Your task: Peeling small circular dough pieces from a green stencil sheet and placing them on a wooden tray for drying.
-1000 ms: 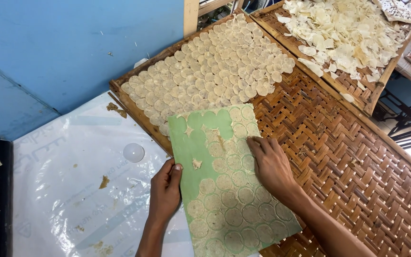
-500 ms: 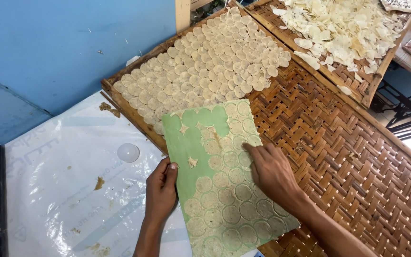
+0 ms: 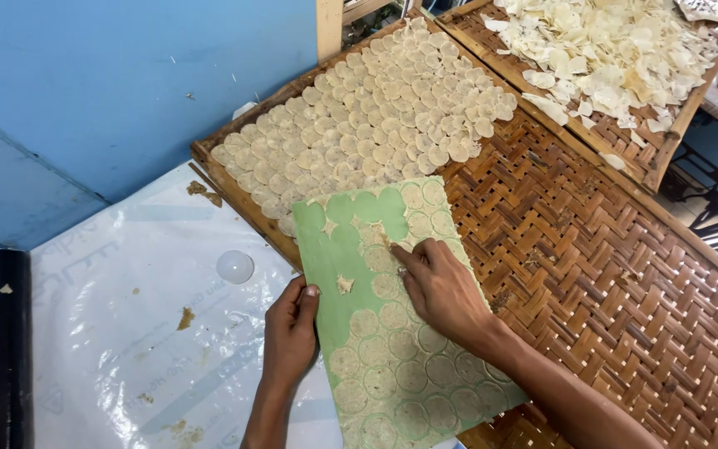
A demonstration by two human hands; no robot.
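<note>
A green sheet point(image 3: 330, 254) covered with thin round pale discs point(image 3: 392, 366) lies partly over the woven bamboo tray point(image 3: 608, 274). My left hand point(image 3: 288, 337) grips the sheet's left edge. My right hand point(image 3: 442, 287) rests flat on the sheet, fingertips pushing at discs near its upper middle. The sheet's upper left is bare green with a few scraps. Beyond it, rows of overlapping discs point(image 3: 376, 125) cover the far end of the tray.
A second tray point(image 3: 666, 141) heaped with loose dried discs stands at the upper right. White plastic sheeting point(image 3: 110, 333) with scraps and a clear round lid point(image 3: 234, 266) lies to the left, a black roll point(image 3: 0, 349) at the far left, a blue wall point(image 3: 110, 83) behind.
My right hand slid up the green sheet toward its top. More bare green shows at the sheet's upper left. The left hand kept its hold on the edge.
</note>
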